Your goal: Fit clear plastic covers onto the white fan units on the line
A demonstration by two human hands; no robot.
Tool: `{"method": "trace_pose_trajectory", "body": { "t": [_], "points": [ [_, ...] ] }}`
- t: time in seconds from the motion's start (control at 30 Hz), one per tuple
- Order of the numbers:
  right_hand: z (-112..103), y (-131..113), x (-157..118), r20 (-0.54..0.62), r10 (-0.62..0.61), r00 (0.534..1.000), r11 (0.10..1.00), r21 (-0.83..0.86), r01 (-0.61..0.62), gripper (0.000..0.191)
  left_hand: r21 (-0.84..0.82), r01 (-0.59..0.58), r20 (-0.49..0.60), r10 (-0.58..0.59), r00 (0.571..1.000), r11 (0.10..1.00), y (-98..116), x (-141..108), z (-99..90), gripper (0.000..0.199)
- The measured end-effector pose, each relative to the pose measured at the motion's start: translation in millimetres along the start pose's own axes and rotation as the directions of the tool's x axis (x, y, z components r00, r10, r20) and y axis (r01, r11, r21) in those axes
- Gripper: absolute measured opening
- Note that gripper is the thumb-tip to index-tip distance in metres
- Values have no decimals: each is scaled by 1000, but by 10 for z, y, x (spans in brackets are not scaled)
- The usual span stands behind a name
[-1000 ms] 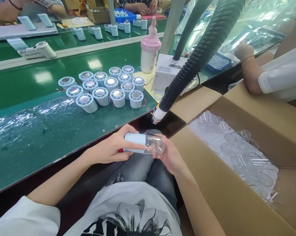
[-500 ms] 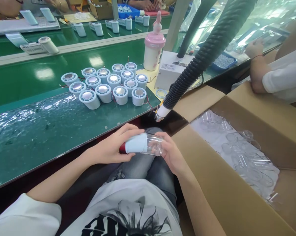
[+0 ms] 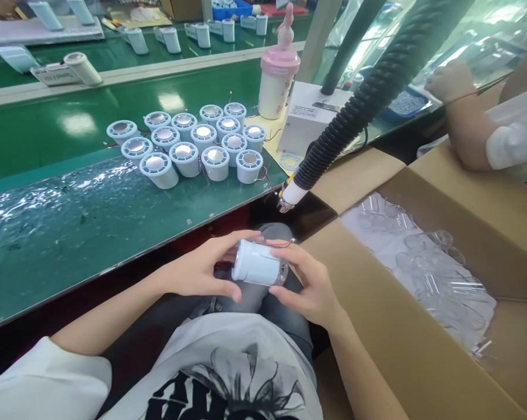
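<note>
Over my lap is a light-blue cylindrical housing (image 3: 257, 263), lying on its side, with a clear plastic cup (image 3: 283, 273) around its right end. My right hand (image 3: 309, 280) grips this pair from the right, thumb below and fingers above. At the left end, my left hand (image 3: 202, 271) is spread around the housing, its thumb held apart below. Whether its upper fingers touch the housing I cannot tell. Thin red and white wires (image 3: 285, 243) run along the top, near my right fingers. Several similar light-blue housings (image 3: 215, 166) with silvery round centres stand on the green bench.
An open carton (image 3: 359, 291) at my right holds several clear cups (image 3: 433, 280). A black ribbed hose (image 3: 346, 128) with a metal-tipped nozzle hangs before a white box (image 3: 302, 119). Beside that stands a pink-lidded cup (image 3: 277, 79). A co-worker's arm (image 3: 464, 116) is at the right.
The housing and clear cup have turned and shifted slightly left. My right hand has moved from the cup's end to around its body. My left hand has opened, its thumb coming away.
</note>
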State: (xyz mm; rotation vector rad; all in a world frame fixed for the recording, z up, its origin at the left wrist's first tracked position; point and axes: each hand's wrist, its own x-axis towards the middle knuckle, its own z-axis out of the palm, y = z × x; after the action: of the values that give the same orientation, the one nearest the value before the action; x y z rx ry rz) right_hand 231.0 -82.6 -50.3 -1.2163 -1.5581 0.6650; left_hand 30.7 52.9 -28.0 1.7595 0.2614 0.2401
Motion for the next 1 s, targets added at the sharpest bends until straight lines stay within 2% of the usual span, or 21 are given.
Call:
{"method": "trace_pose_trajectory", "body": {
  "t": [0.07, 0.13, 0.23, 0.33, 0.43, 0.5, 0.57, 0.67, 0.8, 0.87, 0.9, 1.0],
  "points": [
    [8, -7, -6, -10, -75, 997, 993, -86, 74, 45, -179, 69, 17, -67, 998, 981, 14, -14, 33, 69],
    [5, -12, -8, -13, -126, 992, 983, -137, 123, 47, -271, 108, -13, -116, 993, 956, 25, -19, 66, 58],
    [-15, -7, -7, -12, -138, 990, 978, -157, 134, 46, -326, 105, -44, -126, 991, 940, 30, -16, 95, 58],
    [-43, 2, -4, 9, -140, 990, 970, -199, 139, 42, -208, 82, -42, -92, 995, 975, 23, -27, 80, 66],
    [-64, -3, -5, 31, -141, 989, 968, -207, 145, 43, 49, -23, -24, 24, 999, 999, 8, -58, 16, 74],
    [-68, -9, -12, 35, -138, 990, 970, -199, 142, 46, 216, -137, 2, 140, 990, 967, -1, -77, -39, 76],
    [-61, -7, -23, 30, -142, 989, 968, -203, 145, 47, 311, -218, 38, 217, 975, 925, -3, -87, -84, 75],
    [-35, 11, -35, 39, -184, 982, 946, -266, 188, 43, 286, -198, 23, 200, 980, 938, -1, -87, -101, 66],
    [10, 36, -35, 59, -251, 966, 880, -401, 253, 39, 124, 7, -76, 2, 997, 992, -15, -76, -36, 59],
    [34, 33, -38, 66, -237, 969, 849, -471, 239, 39, 120, 46, -93, -35, 995, 992, -28, -68, -5, 58],
    [45, 28, -41, 70, -223, 972, 831, -508, 227, 39, 153, 33, -94, -19, 995, 988, -34, -63, 2, 56],
    [69, 5, -58, 70, -209, 975, 764, -611, 207, 41, 317, -109, -71, 138, 988, 942, -41, -54, -13, 49]
  ]
}}
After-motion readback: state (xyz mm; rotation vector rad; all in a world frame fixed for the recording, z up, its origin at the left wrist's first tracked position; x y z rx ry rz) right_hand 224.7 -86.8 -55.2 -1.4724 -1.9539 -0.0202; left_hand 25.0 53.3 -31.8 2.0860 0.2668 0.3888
